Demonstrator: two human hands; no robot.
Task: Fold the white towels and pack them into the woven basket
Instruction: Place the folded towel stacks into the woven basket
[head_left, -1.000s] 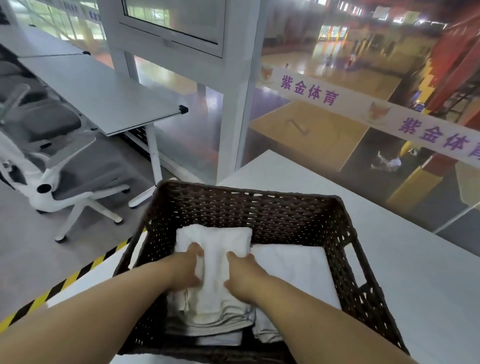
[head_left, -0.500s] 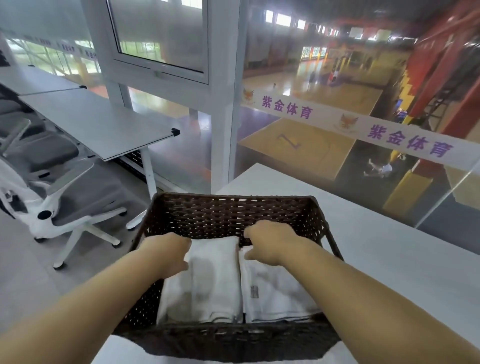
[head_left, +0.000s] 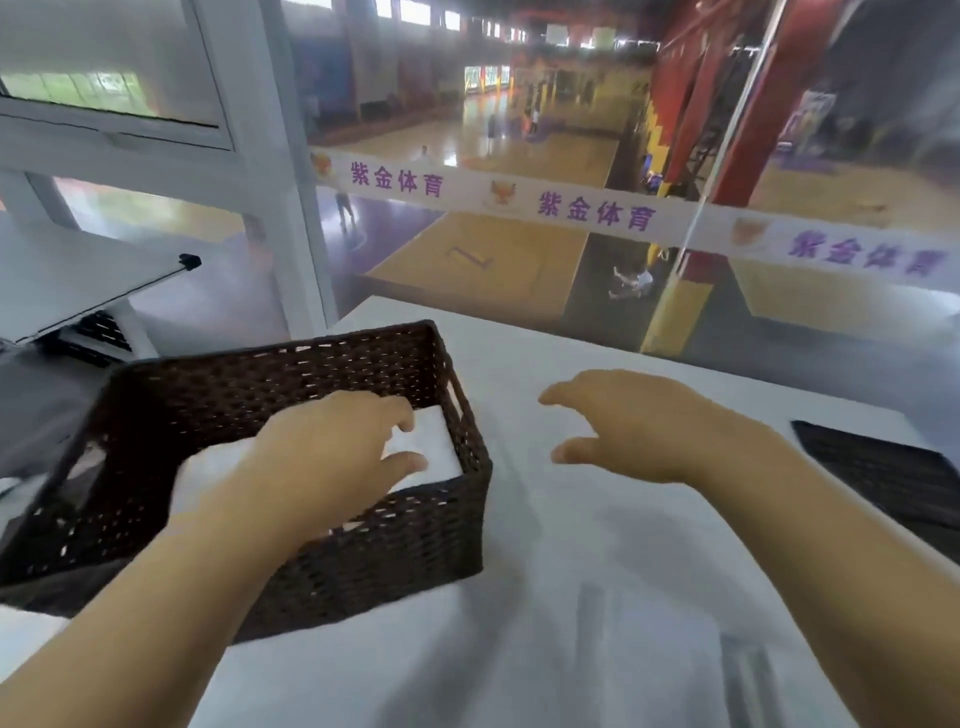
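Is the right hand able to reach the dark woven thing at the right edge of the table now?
Probably yes. The right hand is open and empty above the bare white table, and nothing lies between it and the dark woven thing. The left hand is over the towels in the basket.

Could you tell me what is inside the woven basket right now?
Folded white towels lie inside the woven basket. The left hand covers much of them, so their number and anything underneath cannot be seen.

White towels (head_left: 436, 441) largely hidden under left hand (head_left: 332, 457); dark mat (head_left: 883, 473), perhaps woven, cut off right.
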